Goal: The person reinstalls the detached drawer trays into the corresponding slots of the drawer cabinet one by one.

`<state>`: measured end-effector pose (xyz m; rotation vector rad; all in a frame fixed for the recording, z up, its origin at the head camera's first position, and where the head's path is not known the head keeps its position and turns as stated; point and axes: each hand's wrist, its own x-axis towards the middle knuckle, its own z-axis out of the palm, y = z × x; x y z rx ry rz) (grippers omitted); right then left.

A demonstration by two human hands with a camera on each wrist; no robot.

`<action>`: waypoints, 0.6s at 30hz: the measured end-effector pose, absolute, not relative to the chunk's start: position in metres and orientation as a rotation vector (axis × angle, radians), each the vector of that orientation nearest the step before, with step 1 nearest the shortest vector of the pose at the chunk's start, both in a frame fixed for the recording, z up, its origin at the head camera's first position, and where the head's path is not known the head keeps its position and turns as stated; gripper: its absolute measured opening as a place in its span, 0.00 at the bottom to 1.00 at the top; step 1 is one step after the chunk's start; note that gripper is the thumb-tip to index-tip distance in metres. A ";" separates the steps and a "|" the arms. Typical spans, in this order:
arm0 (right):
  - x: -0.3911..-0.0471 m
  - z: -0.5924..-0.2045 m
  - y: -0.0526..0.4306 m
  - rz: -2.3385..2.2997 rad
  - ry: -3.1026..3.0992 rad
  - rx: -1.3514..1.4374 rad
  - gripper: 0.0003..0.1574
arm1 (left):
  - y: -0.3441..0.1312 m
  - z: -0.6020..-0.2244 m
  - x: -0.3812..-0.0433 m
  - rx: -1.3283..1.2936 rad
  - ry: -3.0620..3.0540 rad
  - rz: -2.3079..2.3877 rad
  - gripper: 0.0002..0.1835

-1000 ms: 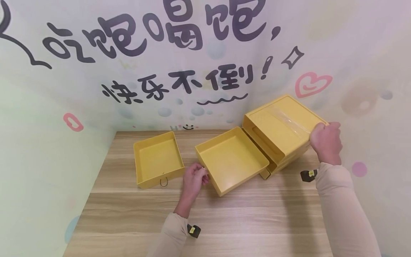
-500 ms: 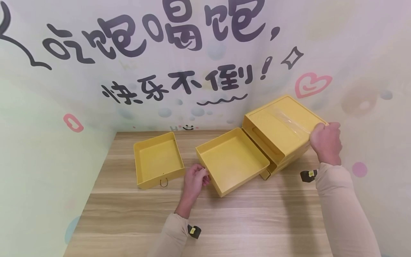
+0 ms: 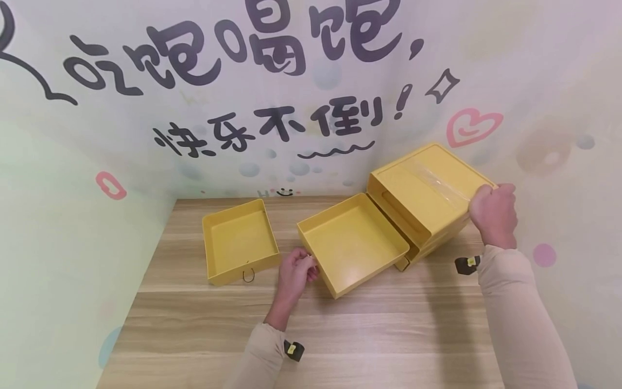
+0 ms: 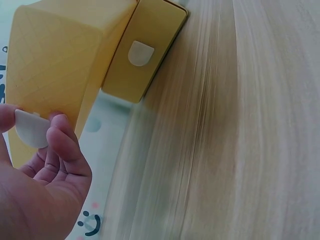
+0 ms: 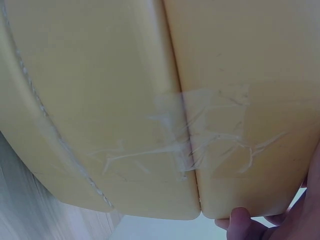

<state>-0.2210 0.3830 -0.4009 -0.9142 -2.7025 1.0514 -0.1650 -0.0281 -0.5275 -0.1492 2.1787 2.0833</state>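
My left hand (image 3: 293, 275) pinches the white tab handle (image 4: 32, 129) on the front of a yellow drawer (image 3: 352, 243), thumb on one side and fingers on the other. That drawer's far end meets the opening of a yellow drawer cabinet (image 3: 427, 186), and most of the drawer sticks out, with nothing inside. At the cabinet's back corner, my right hand (image 3: 493, 213) grips the edge, its fingers partly hidden. Below, a shut lower drawer (image 4: 134, 55) with its own white tab shows in the left wrist view.
A second yellow drawer (image 3: 240, 243) with a thin dark loop at its front lies on the wooden table (image 3: 194, 324) at the left. Clear tape (image 5: 175, 145) crosses the cabinet. A printed wall (image 3: 291, 108) stands behind.
The held drawer has shifted very slightly right, with my left hand following. My right hand and the cabinet look unmoved.
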 end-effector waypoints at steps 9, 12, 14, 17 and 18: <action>-0.222 -0.402 0.384 1.039 -2.696 -0.908 0.39 | -0.025 -0.528 -0.162 -0.133 2.208 2.077 0.05; -0.222 -0.402 0.384 1.041 -2.695 -0.906 0.39 | -0.024 -0.527 -0.163 -0.127 2.216 2.066 0.06; -0.222 -0.402 0.384 1.040 -2.695 -0.902 0.39 | -0.024 -0.527 -0.163 -0.126 2.219 2.056 0.06; -0.222 -0.402 0.383 1.037 -2.693 -0.899 0.39 | -0.022 -0.525 -0.163 -0.122 2.217 2.040 0.06; -0.221 -0.402 0.383 1.035 -2.695 -0.897 0.39 | -0.022 -0.524 -0.163 -0.123 2.213 2.035 0.07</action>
